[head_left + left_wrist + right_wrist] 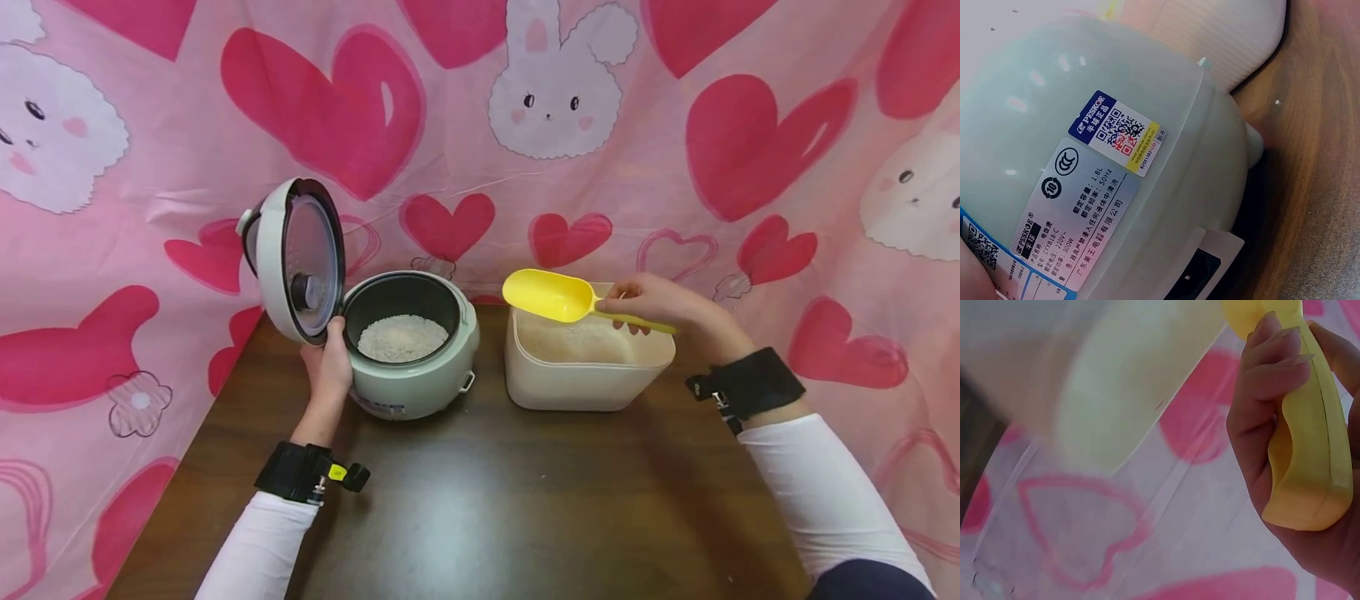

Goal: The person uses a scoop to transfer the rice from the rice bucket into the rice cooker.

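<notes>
Right hand (656, 298): curled round yellow scoop (555, 297), bowl (534, 292) ahead of grip, toward rice cooker (412, 390);
Left hand (330, 367): touches cooker's side; cannot tell its grip

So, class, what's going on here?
A person's right hand grips a yellow scoop, which looks empty, by the cream bin. Their left hand touches the rice cooker beside its raised lid. White rice lies inside the rice cooker, which stands with the cream bin on a wooden table.
</notes>
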Tool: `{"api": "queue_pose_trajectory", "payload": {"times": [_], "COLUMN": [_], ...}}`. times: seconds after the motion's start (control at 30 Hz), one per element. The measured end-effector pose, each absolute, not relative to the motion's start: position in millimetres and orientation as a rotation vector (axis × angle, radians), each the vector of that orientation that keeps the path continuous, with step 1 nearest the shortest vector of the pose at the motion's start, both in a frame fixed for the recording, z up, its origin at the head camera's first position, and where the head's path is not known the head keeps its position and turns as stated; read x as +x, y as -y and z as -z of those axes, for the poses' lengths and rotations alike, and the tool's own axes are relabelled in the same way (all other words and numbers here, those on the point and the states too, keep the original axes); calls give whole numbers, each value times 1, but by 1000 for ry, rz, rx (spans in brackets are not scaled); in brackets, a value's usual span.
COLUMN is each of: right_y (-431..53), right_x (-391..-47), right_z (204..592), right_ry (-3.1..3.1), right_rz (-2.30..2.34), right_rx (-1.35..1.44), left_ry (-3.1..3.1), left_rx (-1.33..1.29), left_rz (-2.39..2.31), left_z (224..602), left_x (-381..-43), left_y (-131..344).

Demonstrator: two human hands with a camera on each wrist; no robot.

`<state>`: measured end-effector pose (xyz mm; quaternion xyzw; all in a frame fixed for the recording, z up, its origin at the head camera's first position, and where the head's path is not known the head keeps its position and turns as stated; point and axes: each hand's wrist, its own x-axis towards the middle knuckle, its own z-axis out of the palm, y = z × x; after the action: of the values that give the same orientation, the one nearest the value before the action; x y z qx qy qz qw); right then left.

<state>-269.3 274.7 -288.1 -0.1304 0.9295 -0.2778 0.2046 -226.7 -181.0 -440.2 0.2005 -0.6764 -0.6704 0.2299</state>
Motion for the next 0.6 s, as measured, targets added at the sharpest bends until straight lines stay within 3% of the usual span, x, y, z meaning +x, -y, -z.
{"api": "queue_pose_trajectory", "payload": {"times": [0.3, 0.6], "right_y": [-325, -325], "right_x": [-263, -248], "right_z": [280, 278], "right_ry": [-2634, -2875], "right_rz": [694, 360], "right_rx": [-283, -359], "left_ry": [1841, 1859], "left_rx": [591, 592], "left_rz": [1853, 1840], "left_z": [438, 438], "left_x": [-229, -227], "left_y": [179, 177]}}
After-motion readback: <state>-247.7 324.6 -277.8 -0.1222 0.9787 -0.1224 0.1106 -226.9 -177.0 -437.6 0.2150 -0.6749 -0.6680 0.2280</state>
